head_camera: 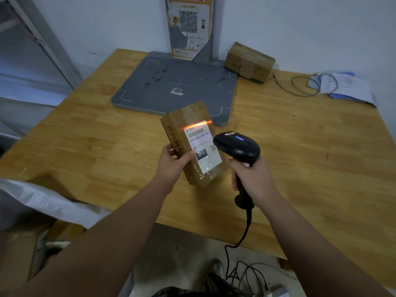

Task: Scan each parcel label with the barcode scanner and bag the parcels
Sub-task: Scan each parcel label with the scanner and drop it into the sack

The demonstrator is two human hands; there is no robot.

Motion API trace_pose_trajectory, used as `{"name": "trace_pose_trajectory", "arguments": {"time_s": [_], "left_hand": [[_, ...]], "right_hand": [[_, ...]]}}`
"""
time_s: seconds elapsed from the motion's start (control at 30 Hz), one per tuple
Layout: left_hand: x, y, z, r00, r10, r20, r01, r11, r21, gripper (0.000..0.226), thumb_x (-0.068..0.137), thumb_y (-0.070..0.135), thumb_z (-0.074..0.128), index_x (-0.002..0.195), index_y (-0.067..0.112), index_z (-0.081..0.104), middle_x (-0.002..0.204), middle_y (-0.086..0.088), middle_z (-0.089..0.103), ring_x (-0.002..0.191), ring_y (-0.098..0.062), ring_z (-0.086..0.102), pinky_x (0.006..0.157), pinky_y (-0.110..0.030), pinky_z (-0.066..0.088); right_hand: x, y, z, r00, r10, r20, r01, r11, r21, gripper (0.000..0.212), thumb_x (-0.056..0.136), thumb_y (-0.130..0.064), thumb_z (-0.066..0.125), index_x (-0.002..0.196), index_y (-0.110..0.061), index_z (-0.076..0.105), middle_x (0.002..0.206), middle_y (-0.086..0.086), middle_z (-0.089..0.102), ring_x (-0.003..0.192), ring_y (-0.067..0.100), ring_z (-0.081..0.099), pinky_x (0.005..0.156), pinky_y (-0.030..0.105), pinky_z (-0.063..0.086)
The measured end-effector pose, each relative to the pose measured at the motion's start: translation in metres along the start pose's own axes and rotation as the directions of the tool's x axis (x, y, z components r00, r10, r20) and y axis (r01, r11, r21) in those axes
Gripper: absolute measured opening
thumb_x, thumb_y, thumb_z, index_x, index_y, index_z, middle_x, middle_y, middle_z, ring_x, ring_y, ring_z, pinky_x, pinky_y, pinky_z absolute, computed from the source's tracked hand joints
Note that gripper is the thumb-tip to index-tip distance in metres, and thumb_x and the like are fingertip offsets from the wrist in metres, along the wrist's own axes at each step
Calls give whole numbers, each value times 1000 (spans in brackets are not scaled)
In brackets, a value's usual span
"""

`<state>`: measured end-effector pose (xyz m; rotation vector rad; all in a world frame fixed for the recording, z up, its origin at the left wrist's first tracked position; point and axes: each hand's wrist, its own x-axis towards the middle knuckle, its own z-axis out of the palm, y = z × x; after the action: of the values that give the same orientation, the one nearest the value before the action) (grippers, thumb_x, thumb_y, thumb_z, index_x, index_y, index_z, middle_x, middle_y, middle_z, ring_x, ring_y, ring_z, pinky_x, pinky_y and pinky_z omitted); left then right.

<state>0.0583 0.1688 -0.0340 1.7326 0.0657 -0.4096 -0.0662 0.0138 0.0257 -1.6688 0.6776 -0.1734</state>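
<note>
A wooden worktop fills the scene, with a grey flat platform lying at its back against the wall, below a worn poster on an upright post. A white sack lies at the lower left, by the worktop's near corner. A taped cardboard parcel rests at the platform's far right corner, and loose papers with a coil of grey wire lie well apart at the right edge. At centre, the person's left hand grips a second cardboard parcel, raised and tilted above the worktop just before the platform's near edge, thumb on its labelled face and fingers curled round its side. The right hand is wrapped round the handle of a black barcode scanner, its head just beside the parcel and showing a blue light. The scanner's cable drops past the worktop's edge toward the floor. An orange-red scan line falls across the top of the white shipping label, just above its barcode.
</note>
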Motion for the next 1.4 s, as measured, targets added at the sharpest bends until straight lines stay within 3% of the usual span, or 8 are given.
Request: {"name": "trace_pose_trajectory", "arguments": {"time_s": [0.23,0.53,0.8,0.9,1.03,1.23,1.33,1.4], "left_hand": [[-51,-24,-77,992,-1,-127,-15,992,-122,65,77,29,80,132,16,47,117,2,62,101,-11,64,77,-21,53],[-128,-81,-266,958,-4,-286,21,998,57,64,83,30,74,137,17,43,119,5,60,101,-6,60,72,-19,51],[-182,-132,-382,956,-119,-269,192,946,263,52,75,36,76,119,34,49,115,8,62,107,-14,62,89,-44,56],[-193,-136,-400,924,-171,-342,237,958,161,50,83,24,72,124,30,44,112,7,59,106,-19,61,89,-46,55],[-191,-155,-431,900,-148,-409,257,940,226,68,69,54,68,129,36,42,124,1,53,111,-25,60,85,-48,56],[-197,-149,-406,933,-108,-343,179,967,183,63,68,58,68,124,45,42,130,4,49,116,-20,56,93,-49,52],[-194,-156,-390,959,-129,-253,172,973,155,72,72,53,74,135,37,41,133,7,51,117,-14,55,94,-43,52],[-192,-161,-384,973,-146,-178,183,960,213,57,81,36,75,125,43,41,120,19,52,108,-1,55,92,-31,51]], "right_hand": [[-39,-2,81,994,-17,111,11,999,53,27,87,-8,65,62,-1,55,47,9,51,38,15,48,44,23,45],[-121,26,232,939,62,337,-71,997,12,18,86,-16,69,73,-7,61,53,2,57,47,12,56,52,25,46],[-171,46,306,906,76,415,-35,994,-107,16,85,-19,70,87,-7,59,46,-8,57,47,9,58,54,26,48],[-178,54,322,906,100,411,-33,985,-168,18,84,-20,71,92,-7,63,53,-4,61,48,9,60,56,28,50],[-177,67,339,950,74,302,17,958,-286,13,82,-22,71,86,-13,63,62,-1,62,63,19,62,63,32,46],[-167,120,315,998,50,30,-22,802,-597,56,78,-22,79,124,0,55,135,19,43,124,36,44,99,41,41],[-166,145,305,964,248,98,-157,825,-544,71,77,-19,81,135,0,45,133,18,49,119,37,51,90,38,43],[-169,156,302,943,305,136,-196,835,-513,50,79,-8,77,123,-4,53,112,13,61,100,31,60,79,34,45]]}}
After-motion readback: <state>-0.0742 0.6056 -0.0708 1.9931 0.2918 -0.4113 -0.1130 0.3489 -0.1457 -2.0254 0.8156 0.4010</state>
